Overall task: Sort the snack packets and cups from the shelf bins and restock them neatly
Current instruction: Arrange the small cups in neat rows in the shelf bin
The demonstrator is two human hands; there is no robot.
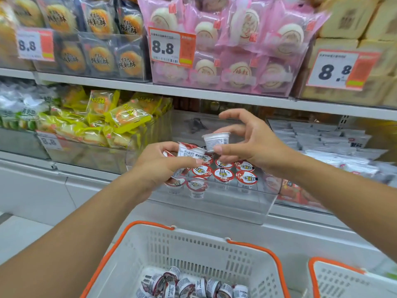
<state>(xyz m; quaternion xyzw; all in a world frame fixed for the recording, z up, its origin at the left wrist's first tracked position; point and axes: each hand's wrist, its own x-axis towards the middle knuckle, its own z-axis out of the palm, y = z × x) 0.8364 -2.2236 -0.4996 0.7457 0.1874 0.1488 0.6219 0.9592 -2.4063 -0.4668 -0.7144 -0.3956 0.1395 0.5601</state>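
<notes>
Your way into the clear bin (247,209) is from above and the front: its back half, behind the standing cups (223,174), lies bare. The upper shelf edge (214,96) caps the headroom. Yellow packets (120,119) crowd the left side, white packets (322,136) the right. Below, the white basket (150,244) stands open-topped, with cups only along its bottom.

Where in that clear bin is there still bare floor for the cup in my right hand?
The clear bin has bare floor along its front wall and toward its right wall, beyond the standing cups. The back left, under the left hand, is crowded. The right hand pinches one cup.
</notes>
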